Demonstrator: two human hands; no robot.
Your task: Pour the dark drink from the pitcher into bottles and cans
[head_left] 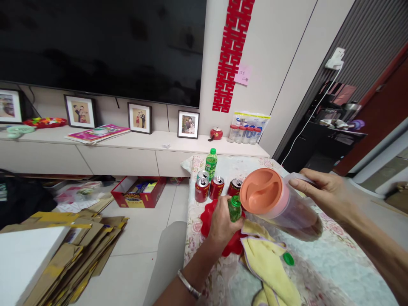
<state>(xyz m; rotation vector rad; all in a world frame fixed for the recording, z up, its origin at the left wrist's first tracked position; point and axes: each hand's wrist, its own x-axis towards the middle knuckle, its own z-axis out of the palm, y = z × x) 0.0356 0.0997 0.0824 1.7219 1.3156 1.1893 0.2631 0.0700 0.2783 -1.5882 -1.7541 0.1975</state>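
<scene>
My left hand (219, 223) is closed around a green plastic bottle (235, 208), its uncapped mouth facing up. In my right hand (321, 187) is the handle of a clear pitcher (296, 214) with an orange lid (262, 191). The pitcher is tilted, lid end toward the bottle, with dark liquid low in its body. Whether liquid flows between them I cannot tell. Beneath the bottle lies a red scalloped tray (207, 216). A yellow cloth (270, 267) is crumpled nearby, with a green bottle cap (288, 259) beside it.
Behind my hands stand several drink cans (202, 190) and a capped green bottle (211, 163) on the flower-patterned tablecloth (344, 255). Picture frames (188, 124) and lidded jars (244, 135) line the low cabinet. Flattened cardboard (92, 244) and a red box (140, 199) lie on the floor.
</scene>
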